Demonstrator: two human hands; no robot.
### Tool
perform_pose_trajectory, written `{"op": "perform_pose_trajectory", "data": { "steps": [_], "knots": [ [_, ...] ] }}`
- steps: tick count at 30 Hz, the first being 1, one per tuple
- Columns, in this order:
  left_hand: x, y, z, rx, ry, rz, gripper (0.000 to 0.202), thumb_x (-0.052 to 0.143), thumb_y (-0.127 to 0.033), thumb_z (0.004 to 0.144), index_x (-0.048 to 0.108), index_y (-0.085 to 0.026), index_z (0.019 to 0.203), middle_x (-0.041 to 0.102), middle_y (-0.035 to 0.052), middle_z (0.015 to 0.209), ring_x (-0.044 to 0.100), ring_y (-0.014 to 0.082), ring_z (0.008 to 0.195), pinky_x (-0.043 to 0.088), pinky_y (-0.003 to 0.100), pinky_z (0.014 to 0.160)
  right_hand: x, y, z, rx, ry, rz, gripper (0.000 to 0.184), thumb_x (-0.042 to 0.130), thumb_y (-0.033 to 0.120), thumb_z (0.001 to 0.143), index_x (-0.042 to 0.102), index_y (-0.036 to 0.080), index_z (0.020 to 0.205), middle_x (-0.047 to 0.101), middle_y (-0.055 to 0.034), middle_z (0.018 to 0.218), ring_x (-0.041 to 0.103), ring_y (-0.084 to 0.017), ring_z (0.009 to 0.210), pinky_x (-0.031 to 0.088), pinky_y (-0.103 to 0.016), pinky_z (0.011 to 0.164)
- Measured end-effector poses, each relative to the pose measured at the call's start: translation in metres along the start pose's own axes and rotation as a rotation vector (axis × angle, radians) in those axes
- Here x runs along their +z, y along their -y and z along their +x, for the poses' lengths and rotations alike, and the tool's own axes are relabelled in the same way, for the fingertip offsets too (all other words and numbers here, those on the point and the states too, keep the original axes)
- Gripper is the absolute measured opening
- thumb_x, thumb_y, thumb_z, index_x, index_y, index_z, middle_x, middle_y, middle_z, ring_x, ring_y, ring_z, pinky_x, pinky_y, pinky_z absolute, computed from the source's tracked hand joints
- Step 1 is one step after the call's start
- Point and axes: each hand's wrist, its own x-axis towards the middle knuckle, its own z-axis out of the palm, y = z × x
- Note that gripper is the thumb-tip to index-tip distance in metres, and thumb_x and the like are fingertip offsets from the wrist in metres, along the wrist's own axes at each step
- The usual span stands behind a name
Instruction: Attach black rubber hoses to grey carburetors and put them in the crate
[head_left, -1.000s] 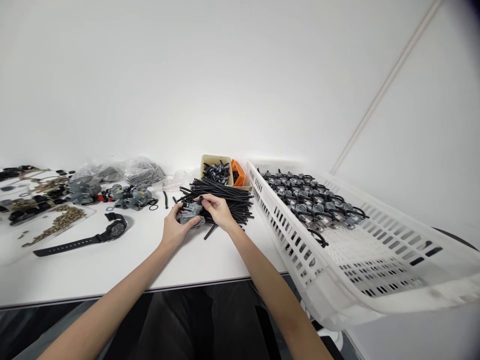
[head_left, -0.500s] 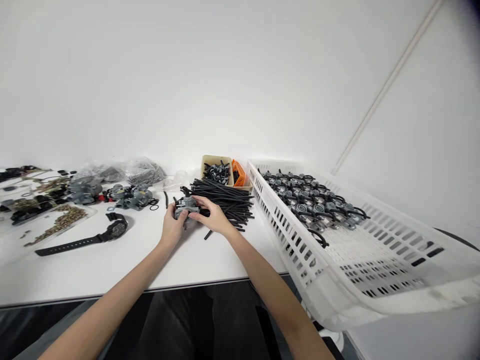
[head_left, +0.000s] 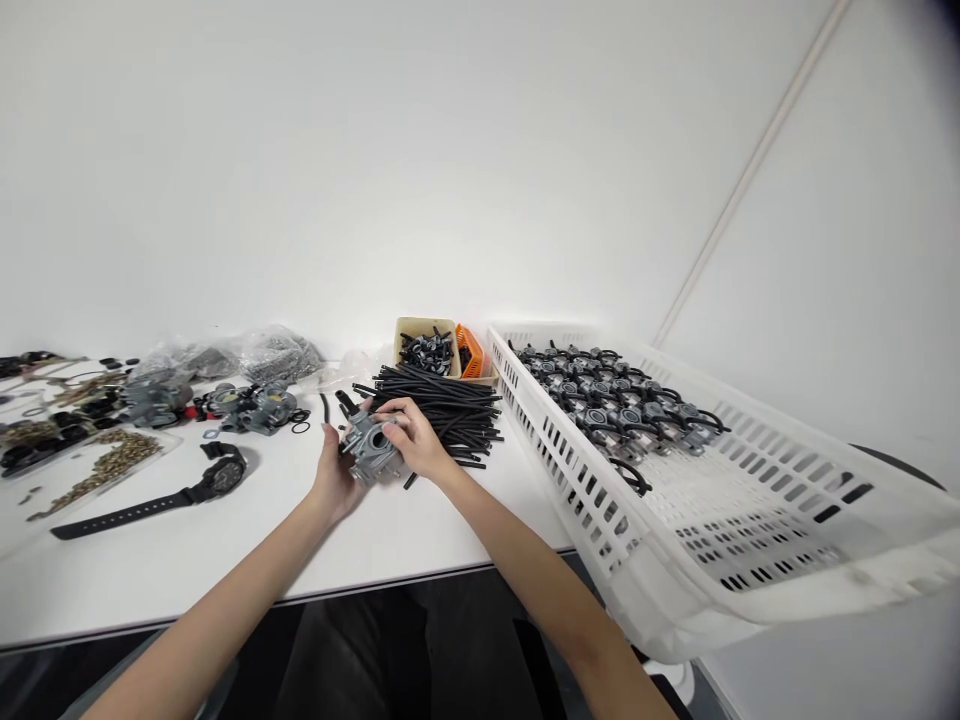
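Grey cast-metal carburetor-like body (head_left: 365, 453) just got turned: its round bore (head_left: 379, 438) now shows, so that side's reachable. Left hand (head_left: 335, 486) cradles it, right hand's (head_left: 421, 443) grip pinches it.

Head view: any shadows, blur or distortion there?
Head view: a soft shadow lies beside the watch; head view: the white crate looks stretched and the top-right corner darkens; head view: fine detail on the held metal part is soft.
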Motion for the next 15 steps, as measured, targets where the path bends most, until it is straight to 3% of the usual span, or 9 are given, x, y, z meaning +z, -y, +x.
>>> {"op": "perform_pose_trajectory", "data": {
  "steps": [4, 8, 11, 15],
  "knots": [
    [0.003, -0.003, -0.002, -0.114, 0.005, -0.079, 0.072, 0.042, -0.083, 0.072, 0.064, -0.020, 0.100, 0.072, 0.0137, 0.099, 0.070, 0.0304, 0.086, 0.059, 0.046, 0.070, -0.003, 0.003, -0.001, -0.022, 0.035, -0.137, 0.031, 0.049, 0.045, 0.093, 0.056, 0.024, 0.115, 0.066, -0.0063, 0.115, 0.062, -0.019, 0.109, 0.047, -0.032, 0.093],
    [0.002, -0.005, 0.000, -0.129, -0.033, -0.149, 0.066, 0.051, -0.079, 0.071, 0.066, -0.020, 0.096, 0.073, 0.0127, 0.090, 0.070, 0.0284, 0.074, 0.058, 0.043, 0.061, -0.007, 0.007, 0.001, -0.028, 0.042, -0.300, 0.036, 0.047, 0.043, 0.095, 0.053, 0.024, 0.126, 0.068, -0.0049, 0.113, 0.060, -0.019, 0.111, 0.045, -0.030, 0.094],
    [0.002, -0.008, -0.001, -0.110, -0.043, -0.199, 0.069, 0.051, -0.077, 0.071, 0.066, -0.019, 0.106, 0.074, 0.0124, 0.092, 0.070, 0.0280, 0.070, 0.057, 0.040, 0.056, -0.017, 0.004, 0.003, 0.022, -0.074, -0.503, 0.036, 0.044, 0.038, 0.098, 0.050, 0.025, 0.131, 0.068, -0.0048, 0.116, 0.056, -0.020, 0.113, 0.039, -0.033, 0.100],
    [0.000, -0.010, 0.002, -0.014, -0.127, -0.262, 0.064, 0.057, -0.071, 0.069, 0.066, -0.018, 0.103, 0.074, 0.0088, 0.088, 0.071, 0.0281, 0.071, 0.058, 0.039, 0.058, -0.038, -0.007, 0.004, 0.166, -0.229, -0.784, 0.024, 0.052, 0.023, 0.093, 0.065, 0.023, 0.114, 0.064, -0.0093, 0.116, 0.047, -0.028, 0.114, 0.033, -0.044, 0.100]
  ]
}}
